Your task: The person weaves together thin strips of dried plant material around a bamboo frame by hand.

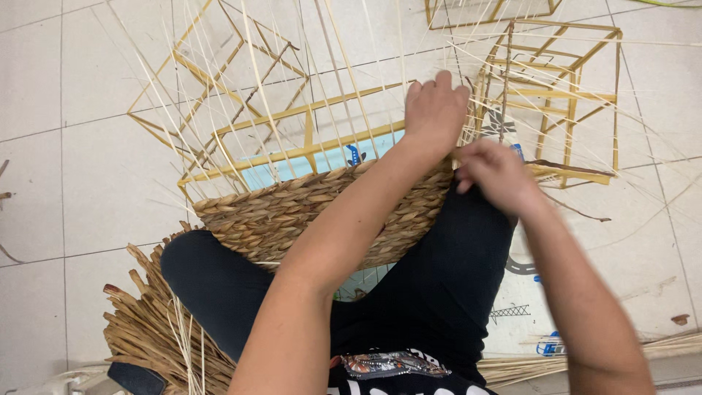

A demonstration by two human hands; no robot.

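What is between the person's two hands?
In the head view, the woven rim of the half-made basket and thin pale upright reeds lie between the left hand and the right hand.

The woven basket [292, 212] is resting on my lap. Wire frames [556, 95] are lying behind it on the floor [95, 183], and a bundle of straw [146, 329] is lying at my left.

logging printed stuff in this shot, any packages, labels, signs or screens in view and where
Pale printed floor mat: under the seated person, showing at right of the legs; whitish with small blue and grey pictures.
Same mat's light blue patch: seen through the yellow metal basket frame, above the woven straw basket wall.
No packages, signs or screens.
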